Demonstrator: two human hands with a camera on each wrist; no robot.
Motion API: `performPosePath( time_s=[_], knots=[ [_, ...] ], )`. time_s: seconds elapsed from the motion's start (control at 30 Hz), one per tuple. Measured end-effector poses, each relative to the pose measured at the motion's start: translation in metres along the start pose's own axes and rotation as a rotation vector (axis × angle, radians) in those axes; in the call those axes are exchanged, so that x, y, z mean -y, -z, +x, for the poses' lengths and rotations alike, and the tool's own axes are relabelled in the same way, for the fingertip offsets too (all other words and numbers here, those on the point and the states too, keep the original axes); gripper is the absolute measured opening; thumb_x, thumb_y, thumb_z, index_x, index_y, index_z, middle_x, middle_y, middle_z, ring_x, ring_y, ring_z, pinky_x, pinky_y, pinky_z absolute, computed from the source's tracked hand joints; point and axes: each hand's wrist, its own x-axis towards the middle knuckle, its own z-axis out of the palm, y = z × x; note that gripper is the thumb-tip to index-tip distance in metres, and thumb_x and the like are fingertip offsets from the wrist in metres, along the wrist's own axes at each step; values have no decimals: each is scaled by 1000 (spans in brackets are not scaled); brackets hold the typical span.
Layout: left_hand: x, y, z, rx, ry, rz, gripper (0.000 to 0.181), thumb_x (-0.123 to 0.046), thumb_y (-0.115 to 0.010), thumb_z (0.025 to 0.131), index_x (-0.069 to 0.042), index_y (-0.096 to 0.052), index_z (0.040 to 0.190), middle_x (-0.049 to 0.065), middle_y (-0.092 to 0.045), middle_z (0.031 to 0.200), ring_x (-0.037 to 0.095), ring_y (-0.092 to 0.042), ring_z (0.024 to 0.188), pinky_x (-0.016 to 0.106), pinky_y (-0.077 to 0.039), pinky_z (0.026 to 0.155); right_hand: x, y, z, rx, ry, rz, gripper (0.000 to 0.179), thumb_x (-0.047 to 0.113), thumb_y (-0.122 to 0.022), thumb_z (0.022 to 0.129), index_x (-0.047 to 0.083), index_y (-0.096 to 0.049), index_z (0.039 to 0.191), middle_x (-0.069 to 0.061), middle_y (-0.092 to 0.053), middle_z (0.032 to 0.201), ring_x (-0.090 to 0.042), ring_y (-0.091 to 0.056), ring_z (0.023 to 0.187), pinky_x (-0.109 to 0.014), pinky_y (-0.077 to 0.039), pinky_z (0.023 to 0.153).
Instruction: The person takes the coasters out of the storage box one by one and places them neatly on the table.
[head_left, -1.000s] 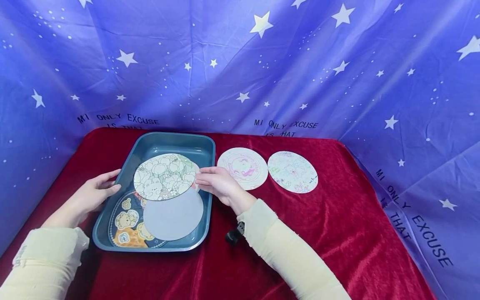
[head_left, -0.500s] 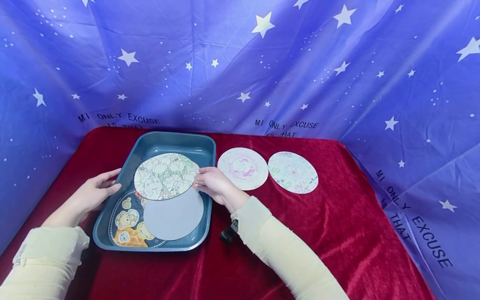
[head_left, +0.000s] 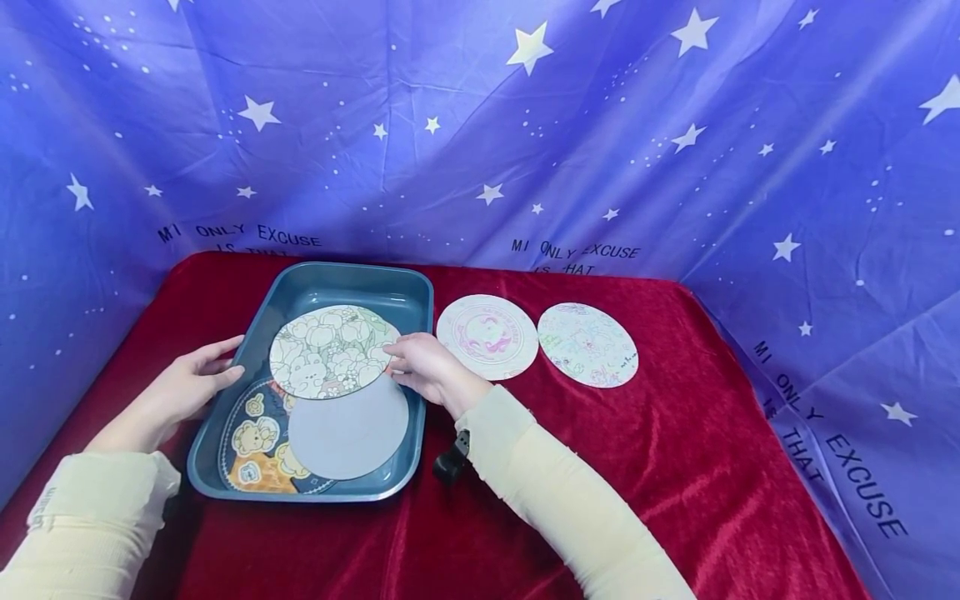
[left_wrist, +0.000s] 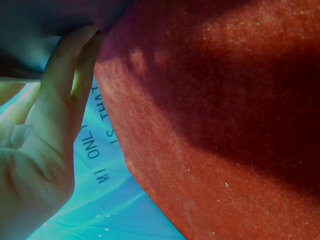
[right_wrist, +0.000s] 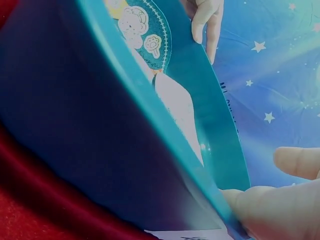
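Note:
A blue-green rectangular tray (head_left: 382,282) stands left of the middle in the head view. My left hand (head_left: 187,383) holds its left rim. In the left wrist view the left hand (left_wrist: 45,125) has fingers against the tray's outer wall. My right hand (head_left: 435,371) reaches over the right rim, fingertips at the edge of a round tulip-and-bear card (head_left: 330,350). The right wrist view shows two digits of the right hand (right_wrist: 280,200) apart; their tips are partly hidden. Beneath the tulip card lie a plain grey disc (head_left: 348,437) and a dark round bear-print card (head_left: 247,446).
Right of the tray, a round card with a pink print (head_left: 487,333) lies beside a pale card with a fine coloured pattern (head_left: 588,346). A red velvet cloth (head_left: 637,483) covers the table. Blue star-print curtains (head_left: 450,167) enclose its back and sides.
The right hand has moved slightly to the left, and its fingertips now overlap the tulip card's edge. The left hand, the tray and the cards look unmoved.

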Motion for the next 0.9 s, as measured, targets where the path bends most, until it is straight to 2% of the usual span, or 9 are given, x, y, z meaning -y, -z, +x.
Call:
performPosePath(
  time_s=[0.27, 0.53, 0.77, 0.9],
  knots=[
    [1, 0, 1, -4, -5, -13, 70, -29, -47, 105, -7, -9, 159, 40, -36, 145, 26, -68, 100, 57, -56, 89, 2, -1, 4, -34, -39, 24, 69, 7, -53, 100, -6, -14, 154, -23, -14, 161, -36, -31, 146, -46, -25, 123],
    [0, 0, 1, -1, -6, -9, 72, -32, -49, 104, -8, -9, 159, 39, -36, 145, 29, -68, 101, 59, -55, 90, 4, 0, 10, -14, -74, -9, 72, 12, -54, 100, -5, -12, 156, -29, -18, 160, -40, -30, 145, -47, -25, 122],
    [0, 1, 1, 5, -7, -14, 71, -30, -48, 105, -7, -9, 159, 40, -35, 146, 25, -68, 99, 57, -56, 89, 6, 1, 15, 19, -112, -29, 70, 16, -55, 99, -3, -19, 155, -33, -18, 159, -46, -26, 146, -50, -24, 122],
    [0, 1, 1, 7, -7, -14, 70, -29, -47, 105, -7, -8, 159, 40, -34, 146, 25, -68, 100, 58, -55, 89, 6, 0, 16, 25, -126, -31, 71, 16, -55, 100, -3, -15, 156, -36, -17, 158, -48, -22, 147, -49, -24, 122]
  ],
)
